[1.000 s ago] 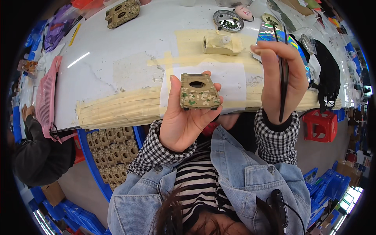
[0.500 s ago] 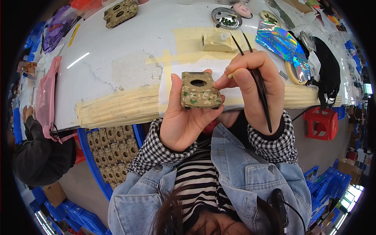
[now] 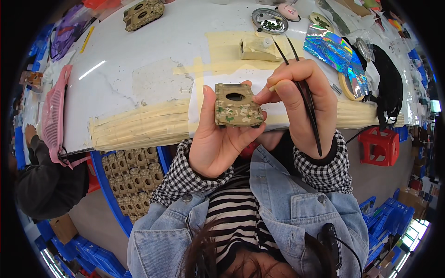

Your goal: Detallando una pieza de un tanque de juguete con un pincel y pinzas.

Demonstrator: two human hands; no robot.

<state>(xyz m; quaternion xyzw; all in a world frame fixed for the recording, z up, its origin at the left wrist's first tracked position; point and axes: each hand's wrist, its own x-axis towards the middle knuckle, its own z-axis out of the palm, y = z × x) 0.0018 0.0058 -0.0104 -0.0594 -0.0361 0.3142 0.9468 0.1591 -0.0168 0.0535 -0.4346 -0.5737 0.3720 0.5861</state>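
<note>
Where the camouflage shell is held: centre of the head view, above the white paper, its round opening exposed.
Left hand: the fingers are curled closely around the shell, the thumb laid along its left edge.
Right hand: black tweezers are gripped, tips spread toward the top of the frame; the forefinger is brought to the shell's right edge; whether a tiny piece is pinched cannot be told.
Finished part: a mottled pattern is seen across the shell's visible faces, so colouring is judged complete.
Unfinished part: the round opening is unfilled; how much fine handwork remains cannot be told.
Blue tray: similar shells are ranked in rows, lower left; their stage cannot be told.
Surface: tape is layered along the near edge; a round dish with dark green bits and a holographic sheet are set upper right.
Room: a red stool is placed at right; a co-worker's dark sleeve is seen at left.
</note>
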